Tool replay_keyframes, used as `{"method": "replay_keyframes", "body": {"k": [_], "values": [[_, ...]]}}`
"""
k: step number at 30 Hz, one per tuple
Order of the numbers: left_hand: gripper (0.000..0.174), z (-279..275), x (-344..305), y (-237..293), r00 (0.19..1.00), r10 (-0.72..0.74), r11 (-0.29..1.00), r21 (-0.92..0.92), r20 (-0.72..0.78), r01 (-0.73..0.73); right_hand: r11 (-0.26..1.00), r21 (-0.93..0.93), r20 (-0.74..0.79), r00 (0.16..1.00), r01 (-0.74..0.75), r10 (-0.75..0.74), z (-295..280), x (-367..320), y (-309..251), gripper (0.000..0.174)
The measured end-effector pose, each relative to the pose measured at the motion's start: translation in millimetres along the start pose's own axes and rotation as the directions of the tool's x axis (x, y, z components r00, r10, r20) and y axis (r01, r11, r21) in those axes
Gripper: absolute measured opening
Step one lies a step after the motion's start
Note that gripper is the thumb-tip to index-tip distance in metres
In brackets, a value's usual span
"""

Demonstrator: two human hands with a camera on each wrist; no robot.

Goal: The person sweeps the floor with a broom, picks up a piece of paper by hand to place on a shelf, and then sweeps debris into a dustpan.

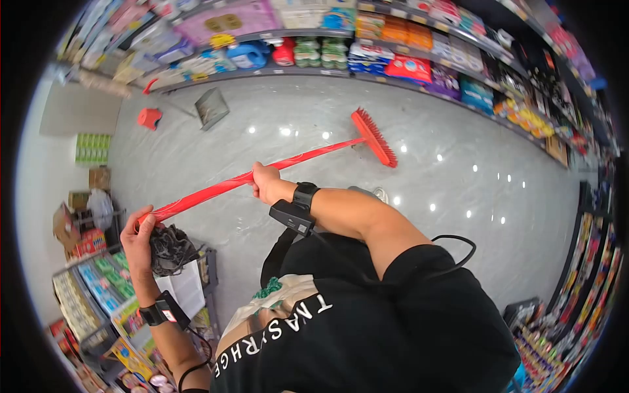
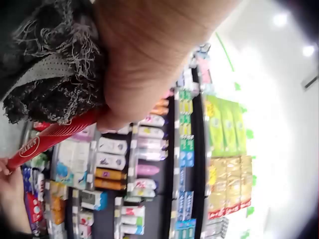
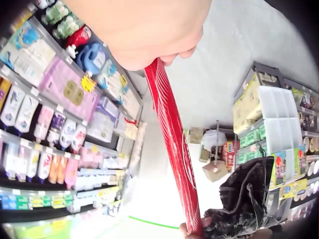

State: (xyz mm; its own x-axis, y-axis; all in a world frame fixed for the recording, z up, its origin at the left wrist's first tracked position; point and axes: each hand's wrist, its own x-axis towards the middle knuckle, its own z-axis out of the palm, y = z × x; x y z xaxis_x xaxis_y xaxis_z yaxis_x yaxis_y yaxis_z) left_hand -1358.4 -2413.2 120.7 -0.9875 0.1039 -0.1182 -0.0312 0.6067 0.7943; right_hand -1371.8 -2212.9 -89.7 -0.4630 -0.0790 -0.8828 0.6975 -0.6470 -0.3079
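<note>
A red broom (image 1: 216, 190) slants across the head view, its bristled head (image 1: 375, 137) at the upper right, bristles facing away from the handle. My right hand (image 1: 265, 181) grips the handle around its middle. At the handle's near end, the fingers of my left hand (image 1: 137, 239) hold the tip. A frayed dark grey cloth (image 1: 171, 250) hangs right beside the left hand; it also shows as a ragged bunch (image 2: 55, 64) in the left wrist view. In the right wrist view the handle (image 3: 174, 144) runs from the right hand down to the left fingertips.
Stocked shelves (image 1: 327, 72) line the far side of the grey floor (image 1: 288, 111). A long-handled dustpan (image 1: 212, 109) and a red stool (image 1: 150, 118) stand at the upper left. Boxes (image 1: 92, 242) and a display of packaged goods (image 1: 98, 295) are near the left arm.
</note>
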Motion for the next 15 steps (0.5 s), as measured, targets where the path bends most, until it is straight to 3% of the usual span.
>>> {"method": "replay_keyframes", "body": {"k": [5,10,15], "values": [[0.021,-46.0,-36.6,-21.7,0.986,-0.055,0.997,-0.066,-0.156,0.045,0.981,-0.194,0.075,0.997,0.030,-0.016,60.0,-13.9,3.1,0.021],[0.019,-35.8,-34.4,-35.3,0.959,-0.051,0.991,-0.132,-0.279,0.015,0.922,-0.376,0.328,0.944,0.094,0.038,120.3,-24.1,-2.1,0.016],[0.018,4.7,-4.5,-53.1,0.952,-0.008,0.956,-0.283,-0.306,-0.083,0.870,-0.456,0.231,0.969,0.187,-0.086,162.8,12.3,-8.0,0.012]]}}
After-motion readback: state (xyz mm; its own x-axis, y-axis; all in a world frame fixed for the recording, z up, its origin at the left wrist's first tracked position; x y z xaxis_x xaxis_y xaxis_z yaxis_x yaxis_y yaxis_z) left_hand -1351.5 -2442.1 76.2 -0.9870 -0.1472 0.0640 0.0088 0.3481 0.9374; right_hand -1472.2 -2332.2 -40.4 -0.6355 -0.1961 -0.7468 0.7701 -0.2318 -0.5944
